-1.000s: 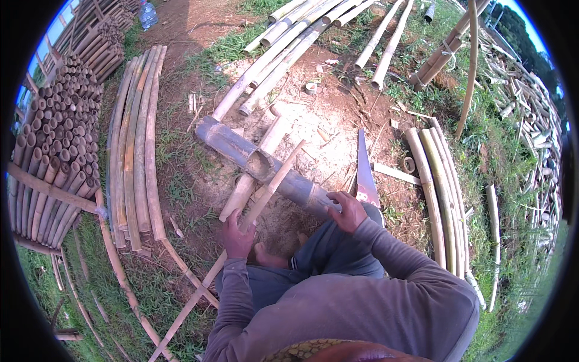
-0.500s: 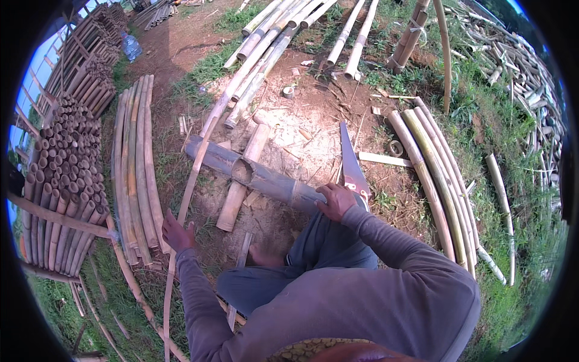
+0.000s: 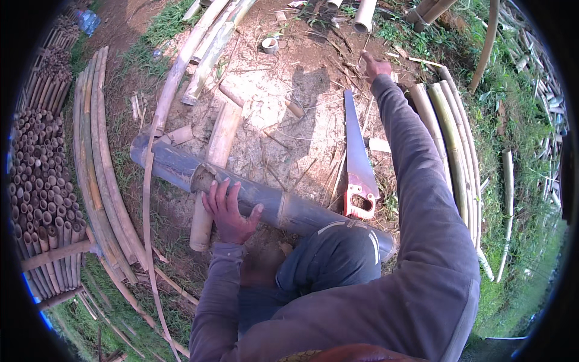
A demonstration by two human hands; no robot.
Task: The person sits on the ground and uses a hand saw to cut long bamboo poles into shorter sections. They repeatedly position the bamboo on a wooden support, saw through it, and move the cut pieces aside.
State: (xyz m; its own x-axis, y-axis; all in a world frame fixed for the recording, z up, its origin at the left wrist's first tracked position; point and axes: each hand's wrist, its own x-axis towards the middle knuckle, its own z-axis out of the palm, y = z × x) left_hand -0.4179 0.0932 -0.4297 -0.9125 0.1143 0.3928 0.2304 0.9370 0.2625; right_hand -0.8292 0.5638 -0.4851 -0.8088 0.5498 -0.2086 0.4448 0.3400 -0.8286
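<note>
A thick dark bamboo pole (image 3: 301,212) lies slantwise in front of me, with a cut-out notch left of its middle and its right end beside my bent knee. My left hand (image 3: 232,214) rests on it just right of the notch, fingers spread. A paler bamboo piece (image 3: 224,134) crosses beneath the pole. Far out at the upper right, my right hand (image 3: 376,66) is stretched over the ground with fingers curled; a thin stick-like line shows at its fingertips, too fine to make out. A handsaw (image 3: 359,163) with a red handle lies between pole and right arm.
Long bamboo poles (image 3: 99,163) lie along the left, beside a stack of cut bamboo (image 3: 45,175). More poles (image 3: 443,120) lie to the right. A long thin bamboo strip (image 3: 148,217) crosses the pole's left end. A short bamboo ring (image 3: 270,45) sits farther off.
My right hand has left the dark pole's right end and reached far forward. My left hand has moved right onto the pole near the notch. The view has shifted.
</note>
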